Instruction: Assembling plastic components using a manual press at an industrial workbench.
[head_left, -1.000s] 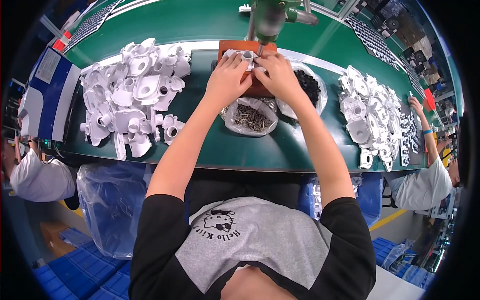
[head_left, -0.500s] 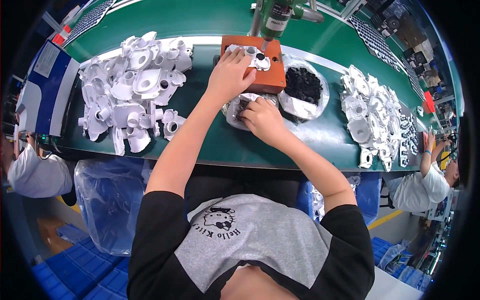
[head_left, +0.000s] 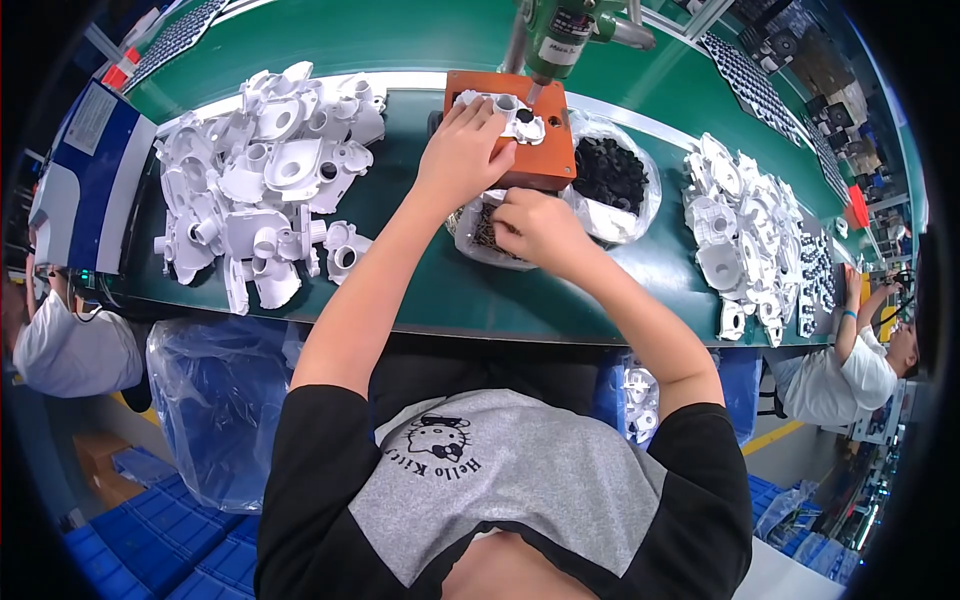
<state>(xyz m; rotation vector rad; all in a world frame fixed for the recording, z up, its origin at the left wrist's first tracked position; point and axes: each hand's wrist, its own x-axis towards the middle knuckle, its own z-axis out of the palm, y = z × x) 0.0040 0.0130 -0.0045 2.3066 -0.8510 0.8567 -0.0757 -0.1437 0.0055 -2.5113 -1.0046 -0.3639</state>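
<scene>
A white plastic housing (head_left: 527, 127) with round openings and a black piece in one of them lies on an orange block (head_left: 549, 158). My left hand (head_left: 462, 148) rests over its left end, fingers laid along it and thumb out to the side, holding it down. Just in front of the block, my right hand (head_left: 541, 226) is at a clear bag of small screws (head_left: 487, 232), fingers curled together. What lies between those fingertips is hidden. Above the housing hangs a green powered driver (head_left: 556, 45), its tip close to the block and apart from the part.
A bag of black plastic pieces (head_left: 609, 174) stands right of the block. White housings are heaped at left (head_left: 262, 212) and right (head_left: 738, 221). A blue-and-white machine (head_left: 90, 180) stands at far left. Co-workers sit at left (head_left: 78, 345) and right (head_left: 845, 370).
My right hand has shifted slightly right, from inside the screw bag toward its right edge, uncovering more screws. My left hand stays on the housing.
</scene>
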